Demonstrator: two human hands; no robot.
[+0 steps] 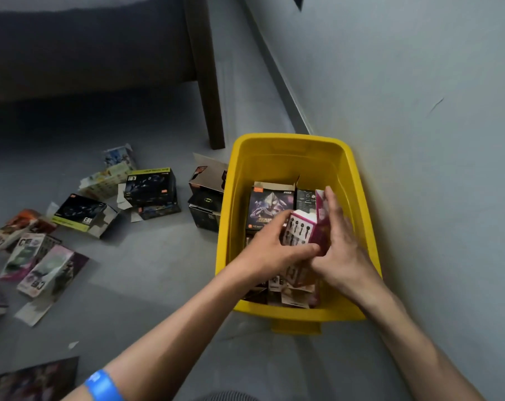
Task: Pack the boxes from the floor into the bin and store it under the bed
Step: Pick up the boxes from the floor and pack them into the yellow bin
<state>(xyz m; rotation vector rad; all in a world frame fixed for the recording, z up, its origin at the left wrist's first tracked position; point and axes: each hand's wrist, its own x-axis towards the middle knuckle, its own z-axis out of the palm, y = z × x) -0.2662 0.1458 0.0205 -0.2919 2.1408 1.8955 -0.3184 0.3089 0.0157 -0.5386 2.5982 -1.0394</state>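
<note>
A yellow plastic bin (286, 149) stands on the grey floor against the wall on the right. Inside it lie several boxes, among them a dark purple one with a silver figure (270, 208). Both my hands are inside the bin, holding a small pink and white box (302, 228) above the others. My left hand (270, 247) grips its near left side. My right hand (339, 250) presses on its right side with fingers extended. Several more boxes lie on the floor to the left, such as a black one with a yellow-green stripe (150, 185).
The dark wooden bed leg (206, 82) stands just behind the bin, with the shadowed space under the bed (71, 111) to its left. A black box with a bat logo (206, 208) touches the bin's left wall. Flattened packages (43, 264) lie at far left.
</note>
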